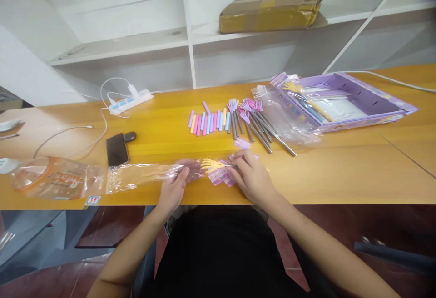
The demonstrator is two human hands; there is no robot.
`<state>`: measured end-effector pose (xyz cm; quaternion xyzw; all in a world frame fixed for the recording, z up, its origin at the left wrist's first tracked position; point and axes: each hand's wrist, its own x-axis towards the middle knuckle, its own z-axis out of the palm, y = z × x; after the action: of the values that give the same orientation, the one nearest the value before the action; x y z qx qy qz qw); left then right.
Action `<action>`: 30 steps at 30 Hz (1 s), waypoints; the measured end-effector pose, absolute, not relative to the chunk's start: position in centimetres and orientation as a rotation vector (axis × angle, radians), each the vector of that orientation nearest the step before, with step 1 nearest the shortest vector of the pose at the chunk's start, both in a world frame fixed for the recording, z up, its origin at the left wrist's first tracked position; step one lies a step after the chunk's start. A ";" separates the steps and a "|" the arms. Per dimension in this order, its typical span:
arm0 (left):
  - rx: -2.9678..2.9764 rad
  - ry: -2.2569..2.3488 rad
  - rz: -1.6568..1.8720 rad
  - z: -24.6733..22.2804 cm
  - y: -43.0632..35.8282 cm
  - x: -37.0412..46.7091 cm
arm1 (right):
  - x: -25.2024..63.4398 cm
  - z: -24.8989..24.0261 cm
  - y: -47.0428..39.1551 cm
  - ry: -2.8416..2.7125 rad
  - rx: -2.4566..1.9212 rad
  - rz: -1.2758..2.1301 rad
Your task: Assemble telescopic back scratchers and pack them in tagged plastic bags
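Observation:
My left hand point(175, 189) is closed on the right end of a long clear plastic bag point(136, 175), with the thumb on top. My right hand point(252, 175) pinches the thin metal rod of a yellow hand-shaped scratcher point(211, 165). The yellow fingers point left, at the bag's end by my left hand. Under the rod lie pink and purple printed cards point(221, 177), partly covered by my right hand. Another card point(242, 144) rests just beyond. Further back are several pastel tubes point(207, 123) in a row, beside a pile of metal-rod scratchers point(259, 125) with purple and pink heads.
A purple box point(368, 91) with scratchers and plastic bags point(289, 116) stands at the back right. A phone point(117, 149), a power strip point(131, 102) and a large bottle point(51, 177) are on the left. Behind are white shelves holding a cardboard parcel point(269, 14).

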<state>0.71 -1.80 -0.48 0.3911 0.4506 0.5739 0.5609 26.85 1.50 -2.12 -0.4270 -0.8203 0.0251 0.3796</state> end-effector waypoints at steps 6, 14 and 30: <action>0.820 0.993 1.430 -0.1 -1.6 0.9 | 26.9 -2.2 1.8 -2.083 -1.016 0.077; 0.757 0.998 1.441 -0.4 -1.6 1.0 | 26.4 -3.2 1.8 -2.102 -0.877 0.085; 1.180 1.154 1.057 -1.4 -2.3 0.3 | 26.4 -2.8 1.6 -2.192 -0.684 0.148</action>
<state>0.28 -2.29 -1.41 0.5001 0.4891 0.4478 0.5569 26.42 1.59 -2.79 -0.2713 -0.8698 0.0588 0.4079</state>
